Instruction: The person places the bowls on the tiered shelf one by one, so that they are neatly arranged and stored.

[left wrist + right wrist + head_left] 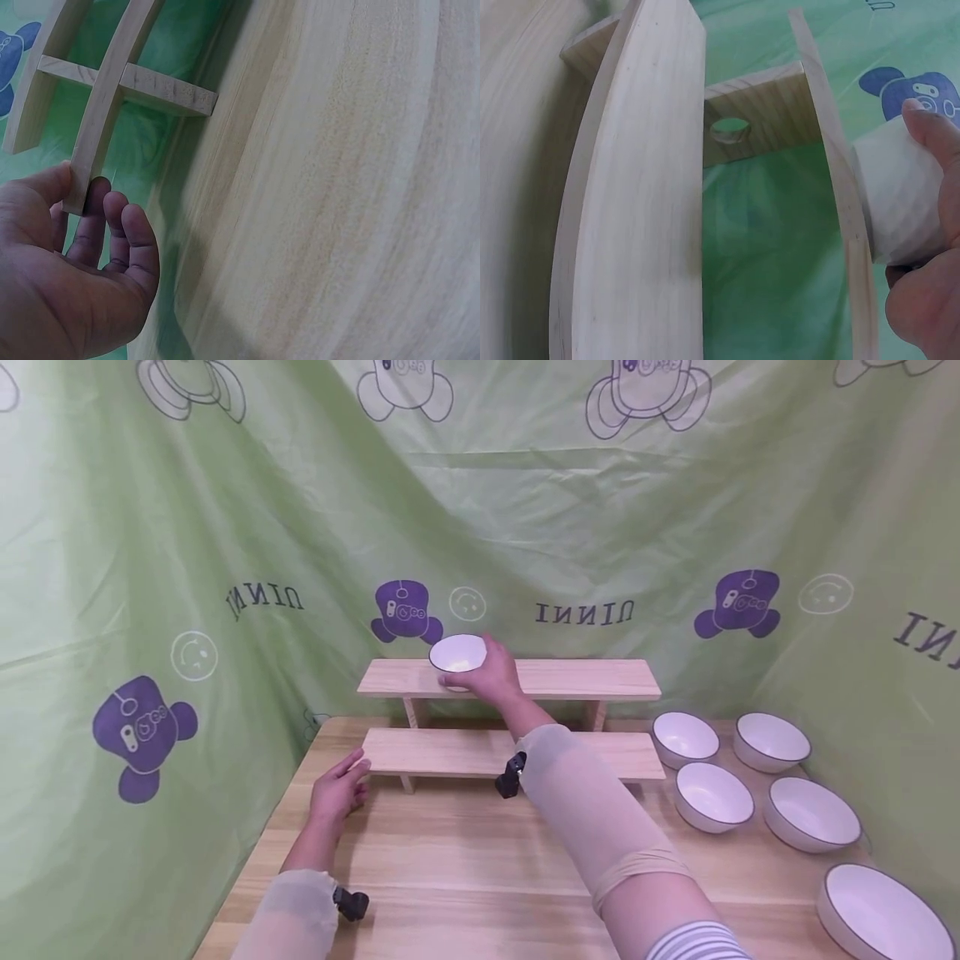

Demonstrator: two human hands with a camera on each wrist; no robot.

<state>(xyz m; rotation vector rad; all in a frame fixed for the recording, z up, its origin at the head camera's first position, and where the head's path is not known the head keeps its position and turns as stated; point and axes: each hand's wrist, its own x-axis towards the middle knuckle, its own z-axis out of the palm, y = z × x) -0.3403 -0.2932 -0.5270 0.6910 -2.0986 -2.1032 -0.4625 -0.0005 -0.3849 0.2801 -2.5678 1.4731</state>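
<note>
A white bowl (456,653) with a dark rim is at the left part of the upper wooden shelf (588,677). My right hand (491,675) grips it from the right side, thumb and fingers round its wall. In the right wrist view the bowl (900,195) is tilted by the camera angle, its base against or very near the board. My left hand (339,789) is at the left end of the lower shelf (450,752). The left wrist view shows that hand (82,262) pinching the board's end (94,142) between thumb and fingers.
Several more white bowls stand at the right of the wooden table (480,860), among them a near one (885,914) and a far one (771,742). A green printed curtain (480,527) hangs behind and on both sides. Wooden supports (765,112) hold the shelves up.
</note>
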